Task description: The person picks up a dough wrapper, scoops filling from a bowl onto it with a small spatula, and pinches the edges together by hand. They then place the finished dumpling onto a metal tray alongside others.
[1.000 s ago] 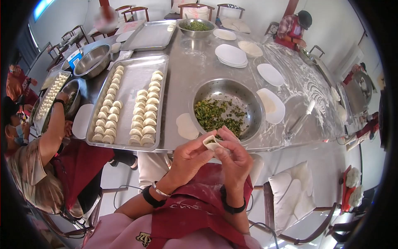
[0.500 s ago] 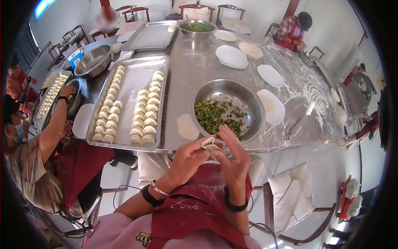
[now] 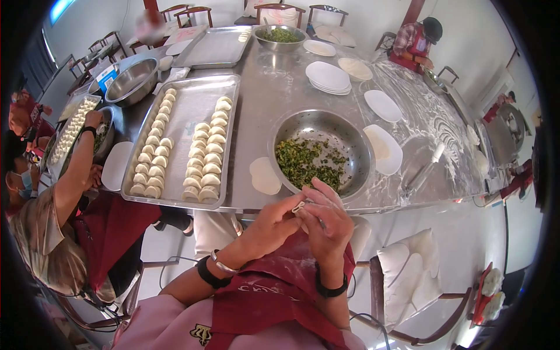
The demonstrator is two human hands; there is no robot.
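A long steel counter (image 3: 274, 93) fills the view, dusted white with flour toward its right end. On it, left of centre, sits a big metal tray (image 3: 189, 105) lined with rows of finished dumplings (image 3: 207, 154). Just right of the tray sits a steel bowl (image 3: 350, 137) with chopped green filling (image 3: 306, 160) in its bottom, and a round dough wrapper (image 3: 264, 175) lies flat between tray and bowl. White plates (image 3: 328, 77) are stacked further back, with a second bowl of greens (image 3: 279, 36) at the far end.

At the left edge, another person in a red apron reaches an arm (image 3: 76, 169) toward a smaller tray of dumplings (image 3: 73, 131).

Now the close work — both hands meet just in front of the counter edge, below the bowl. The left hand (image 3: 271, 224) and right hand (image 3: 326, 224) hold one small folded dumpling (image 3: 299, 206) between them, above the red apron (image 3: 274, 291). Left fingers pinch its near edge; right fingers curl over the top, pressed onto the same seam — only a sliver of pale dough shows.
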